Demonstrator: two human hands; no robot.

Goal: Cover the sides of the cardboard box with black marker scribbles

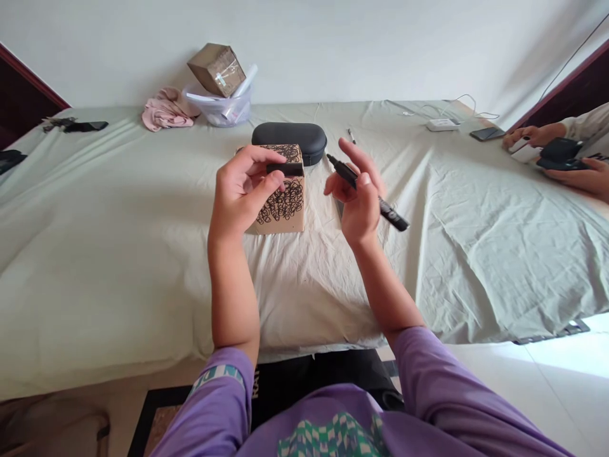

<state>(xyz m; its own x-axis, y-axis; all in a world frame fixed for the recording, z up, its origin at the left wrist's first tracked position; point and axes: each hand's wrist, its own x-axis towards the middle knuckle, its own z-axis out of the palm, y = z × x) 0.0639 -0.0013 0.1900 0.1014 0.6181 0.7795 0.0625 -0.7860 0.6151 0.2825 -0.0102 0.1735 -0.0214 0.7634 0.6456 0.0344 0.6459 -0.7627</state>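
Between the thumb and fingers of my left hand [245,193] is a black marker cap [285,169], held level in front of a cardboard box [281,206]. Black looped scribbles cover much of the box's front and top; my left hand hides its left part. My right hand [359,203] grips a black marker [394,214], its bare tip pointing up and left toward the cap, some distance apart from it. The index finger of that hand is raised off the barrel. Right behind the box lies a black zip case [290,138].
A pen [351,135] lies behind my right hand. At the back left, a clear plastic tub [223,111] holds a taped carton [217,68], beside a pink cloth [169,109]. A white power strip [442,124] and a phone [487,134] lie back right, near another person's hands [578,178] holding a black object.
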